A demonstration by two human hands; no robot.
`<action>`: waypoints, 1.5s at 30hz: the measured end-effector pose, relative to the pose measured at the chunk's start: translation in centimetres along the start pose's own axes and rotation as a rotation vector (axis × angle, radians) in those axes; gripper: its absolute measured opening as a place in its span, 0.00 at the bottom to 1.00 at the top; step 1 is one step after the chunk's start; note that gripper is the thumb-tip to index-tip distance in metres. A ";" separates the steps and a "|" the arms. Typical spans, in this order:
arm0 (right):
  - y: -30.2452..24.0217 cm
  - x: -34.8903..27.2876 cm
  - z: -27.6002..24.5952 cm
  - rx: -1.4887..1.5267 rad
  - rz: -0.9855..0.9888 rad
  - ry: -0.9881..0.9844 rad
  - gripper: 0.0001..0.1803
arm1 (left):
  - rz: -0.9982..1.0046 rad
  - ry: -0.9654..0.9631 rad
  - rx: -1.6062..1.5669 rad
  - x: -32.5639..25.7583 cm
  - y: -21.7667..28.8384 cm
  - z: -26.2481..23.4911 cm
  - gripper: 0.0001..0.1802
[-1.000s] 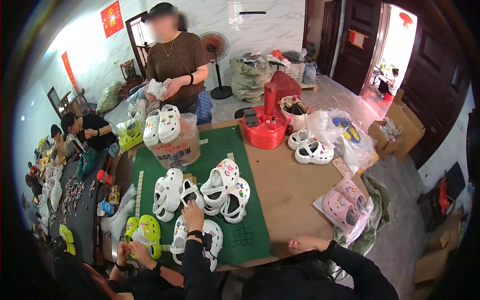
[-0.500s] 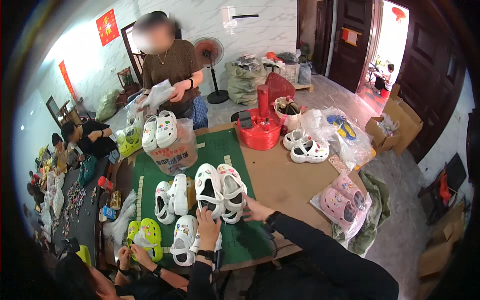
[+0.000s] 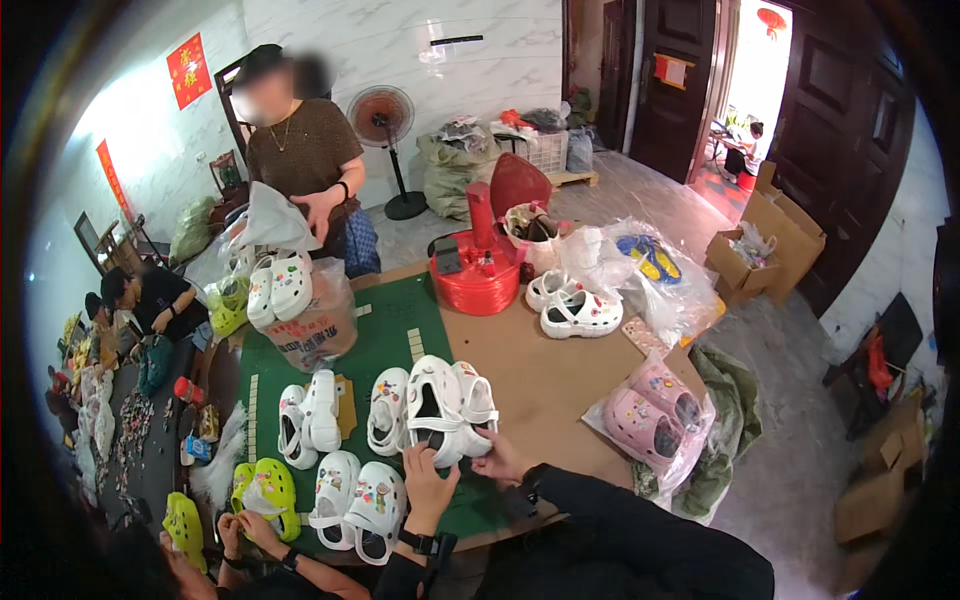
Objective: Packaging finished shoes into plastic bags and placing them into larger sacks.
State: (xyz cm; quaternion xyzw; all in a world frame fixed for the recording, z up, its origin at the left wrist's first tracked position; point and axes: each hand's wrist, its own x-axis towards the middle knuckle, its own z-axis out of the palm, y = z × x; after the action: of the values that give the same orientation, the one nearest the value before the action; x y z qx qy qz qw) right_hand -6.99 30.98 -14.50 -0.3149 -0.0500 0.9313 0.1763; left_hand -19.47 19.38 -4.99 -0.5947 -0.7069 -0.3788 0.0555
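Note:
My left hand (image 3: 430,488) has its fingers closed on the heel end of a white clog (image 3: 434,392) with charms on it. My right hand (image 3: 503,460) pinches the heel side of another white clog (image 3: 475,392), close against the first. Both clogs are over the green mat (image 3: 390,325), and their overlap hides where each one rests. Just left of them lies a single white clog (image 3: 387,408). Nearer me sits a decorated white pair (image 3: 376,510), beside my left wrist. Farther left is another white pair (image 3: 320,415).
At lower left, a co-worker's hands (image 3: 250,530) work at lime-green clogs (image 3: 270,485). Across the table, a person handles a clear bag (image 3: 275,222) above white clogs (image 3: 282,285). A red tape roll (image 3: 475,275), white clogs (image 3: 580,310) and bagged pink clogs (image 3: 655,410) stand to the right.
The view has shifted to the right. The held white clogs have moved nearer me, and one white clog now lies apart to their left. The person opposite has lowered the clear bag.

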 end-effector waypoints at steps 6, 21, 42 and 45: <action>-7.8 -7.1 -5.5 -0.329 0.058 0.189 0.14 | 0.131 -0.185 0.107 0.3 2.6 4.3 0.23; -10.2 -11.5 -12.1 -1.130 0.101 0.314 0.27 | 0.163 -0.592 0.305 -5.9 4.5 9.0 0.17; -5.0 -10.2 -6.4 -2.353 -0.749 0.336 0.11 | 0.439 -0.724 0.103 -7.2 8.9 12.8 0.18; -4.7 -9.3 -6.8 -2.239 -0.642 0.497 0.11 | 0.475 -0.741 0.201 -7.3 9.5 12.2 0.25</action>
State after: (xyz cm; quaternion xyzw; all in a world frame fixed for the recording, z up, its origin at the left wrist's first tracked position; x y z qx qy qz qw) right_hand 5.34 31.95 -13.64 -0.4385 -0.8763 0.1968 0.0335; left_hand -4.43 20.98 -13.00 -0.8277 -0.5561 -0.0465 -0.0582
